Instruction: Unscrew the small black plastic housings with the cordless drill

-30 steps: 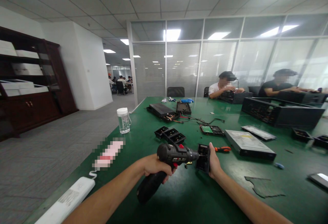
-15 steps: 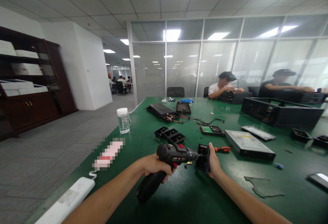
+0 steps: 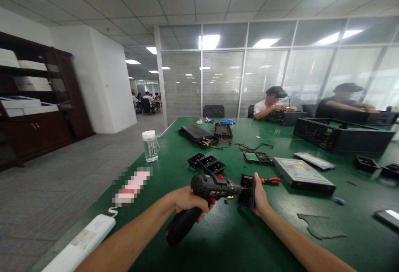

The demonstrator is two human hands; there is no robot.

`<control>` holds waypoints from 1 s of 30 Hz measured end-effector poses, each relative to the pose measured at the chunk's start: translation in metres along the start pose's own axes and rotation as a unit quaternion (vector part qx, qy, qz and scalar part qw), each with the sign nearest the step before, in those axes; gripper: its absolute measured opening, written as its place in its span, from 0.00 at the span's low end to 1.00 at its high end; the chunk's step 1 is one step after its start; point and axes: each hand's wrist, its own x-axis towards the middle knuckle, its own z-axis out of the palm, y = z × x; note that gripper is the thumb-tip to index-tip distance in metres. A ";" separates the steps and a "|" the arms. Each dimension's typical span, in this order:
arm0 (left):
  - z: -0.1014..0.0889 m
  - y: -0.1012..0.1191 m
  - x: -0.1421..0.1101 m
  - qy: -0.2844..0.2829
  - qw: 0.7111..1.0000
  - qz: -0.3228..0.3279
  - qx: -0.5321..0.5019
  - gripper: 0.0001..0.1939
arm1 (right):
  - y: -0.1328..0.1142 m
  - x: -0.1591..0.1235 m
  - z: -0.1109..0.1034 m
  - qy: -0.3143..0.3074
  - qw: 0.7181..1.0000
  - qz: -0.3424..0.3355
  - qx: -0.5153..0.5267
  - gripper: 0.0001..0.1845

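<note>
While the left hand [image 3: 193, 204] grips a cordless drill [image 3: 209, 185], the right hand [image 3: 261, 199] clasps an open black housing [image 3: 246, 200] opposite; this presumably steadies it against the torque.

Blk drill [image 3: 215, 187] is gripped in L hand [image 3: 189, 202], bit aimed into a small blk casing [image 3: 245, 201] that's held in R hand [image 3: 261, 198] above the green table [image 3: 224, 243]! Orange-blk screwdriver [image 3: 272, 181] spotted just beyond R hand, blk trays [image 3: 207, 165] seen beyond the drill, clear bottle [image 3: 151, 149] by table's L edge.
</note>
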 end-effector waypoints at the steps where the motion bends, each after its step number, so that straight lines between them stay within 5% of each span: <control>1: 0.001 0.001 0.000 0.000 1.000 0.000 -0.001 0.08 | 0.000 0.000 0.000 0.002 1.000 0.000 0.002 0.24; 30: 0.001 0.001 -0.001 0.011 1.000 -0.004 -0.011 0.10 | -0.001 -0.001 0.001 0.004 1.000 -0.001 -0.013 0.25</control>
